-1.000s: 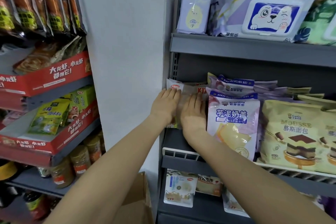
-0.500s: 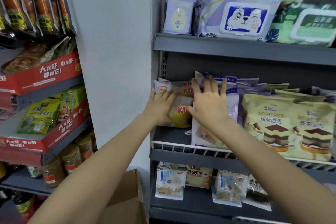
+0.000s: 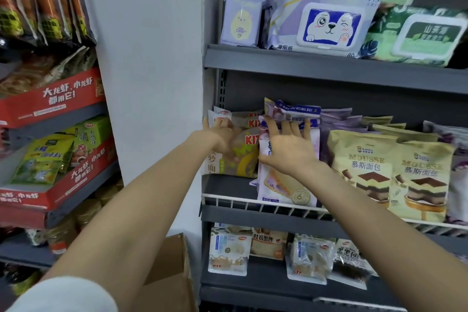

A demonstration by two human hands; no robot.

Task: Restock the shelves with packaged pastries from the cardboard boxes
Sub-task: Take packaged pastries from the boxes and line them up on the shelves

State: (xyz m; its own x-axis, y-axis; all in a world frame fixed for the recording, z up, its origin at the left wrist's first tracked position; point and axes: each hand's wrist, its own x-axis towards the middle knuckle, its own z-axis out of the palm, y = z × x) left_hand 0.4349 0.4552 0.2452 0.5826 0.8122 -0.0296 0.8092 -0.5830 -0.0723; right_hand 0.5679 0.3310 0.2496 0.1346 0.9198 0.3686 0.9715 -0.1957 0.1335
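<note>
On the middle grey shelf (image 3: 253, 219) stand rows of pastry bags. My left hand (image 3: 222, 138) lies flat on the clear and brown pastry bags (image 3: 244, 159) at the shelf's left end, fingers spread over their tops. My right hand (image 3: 288, 144) presses, fingers apart, against the front purple pastry bag (image 3: 283, 190), which stands upright behind the white wire rail. Neither hand is closed around a bag. A cardboard box (image 3: 169, 268) stands open below, between my arms.
Yellow mousse bread bags (image 3: 367, 172) fill the shelf to the right. Wet wipe packs (image 3: 326, 23) sit on the shelf above, small bread packs (image 3: 228, 251) on the one below. A white pillar (image 3: 152, 58) separates this rack from the left rack with red trays (image 3: 55, 101).
My right hand moved from the left bags onto the purple bag and pushed it upright. My left hand slid up over the left bags. The view shifted left.
</note>
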